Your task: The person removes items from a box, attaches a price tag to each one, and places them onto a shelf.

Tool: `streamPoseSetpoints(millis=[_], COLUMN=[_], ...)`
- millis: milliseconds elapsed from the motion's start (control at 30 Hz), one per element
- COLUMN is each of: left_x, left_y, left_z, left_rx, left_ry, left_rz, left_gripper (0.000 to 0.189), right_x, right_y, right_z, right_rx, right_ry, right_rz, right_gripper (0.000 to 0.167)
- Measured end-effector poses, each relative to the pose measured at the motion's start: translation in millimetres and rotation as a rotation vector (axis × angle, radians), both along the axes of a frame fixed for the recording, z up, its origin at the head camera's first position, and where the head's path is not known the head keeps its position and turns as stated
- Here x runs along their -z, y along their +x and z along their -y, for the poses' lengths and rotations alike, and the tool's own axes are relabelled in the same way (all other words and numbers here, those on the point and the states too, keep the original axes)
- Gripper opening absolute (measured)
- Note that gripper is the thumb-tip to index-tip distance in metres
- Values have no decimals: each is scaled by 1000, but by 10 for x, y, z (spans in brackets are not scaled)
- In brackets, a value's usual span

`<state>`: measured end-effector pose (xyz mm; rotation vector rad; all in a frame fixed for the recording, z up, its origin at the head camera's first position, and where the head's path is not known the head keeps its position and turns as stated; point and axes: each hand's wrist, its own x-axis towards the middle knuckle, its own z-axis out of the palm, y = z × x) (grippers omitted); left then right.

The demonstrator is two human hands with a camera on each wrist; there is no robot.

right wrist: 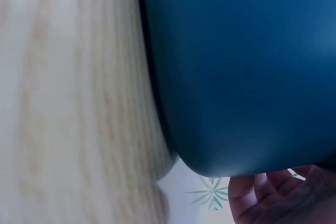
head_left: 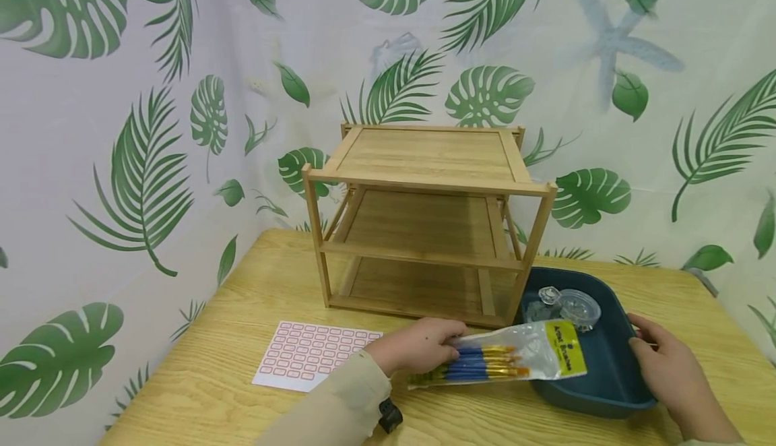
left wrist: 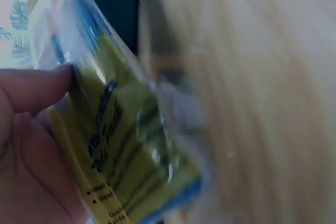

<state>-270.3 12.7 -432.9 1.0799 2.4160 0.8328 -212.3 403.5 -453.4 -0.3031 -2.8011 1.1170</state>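
Note:
My left hand point(head_left: 418, 346) pinches one end of a clear pack of paintbrushes point(head_left: 485, 364) with blue handles and gold ferrules. The pack's yellow label point(head_left: 566, 346) reads "Artist Brushes" and overlaps the near left rim of a dark blue plastic bin point(head_left: 606, 368). Seen from the left wrist, the thumb point(left wrist: 39, 88) presses on the pack's yellow printed card point(left wrist: 126, 145). My right hand point(head_left: 675, 368) grips the bin's right rim; its curled fingers point(right wrist: 273, 195) show beside the bin wall in the right wrist view. Inside the bin lie a round clear container point(head_left: 580, 308) and a small clear faceted-topped item point(head_left: 548, 296).
A three-tier wooden shelf point(head_left: 424, 254) stands at the back middle, its right front leg beside the bin. On the wooden table point(head_left: 267, 264), a sheet of red-bordered labels point(head_left: 312, 352) lies left of my left hand. A leaf-patterned curtain point(head_left: 291, 89) hangs behind.

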Motion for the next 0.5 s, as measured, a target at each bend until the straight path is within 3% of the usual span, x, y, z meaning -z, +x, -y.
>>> streamPoseSetpoints(millis=[100,200,367,500], left_x=[82,132,163,188], left_y=[-27,-50,-104,-127], left_z=[178,333,525,576], left_rx=[45,47,-71,-143], left_ry=[-79,-130,-181,-194], left_rz=[-40,-83,-111,-125], left_gripper=[11,14,10,27], right_x=[0,-1,7,8], right_y=[7,11,2,3], right_z=[5,0,-32,-44], right_rx=[-6,-18,-28,-25], right_ry=[-5,-9,-10,9], right_rz=[3,15,30,13], right_gripper=[56,56,58,57])
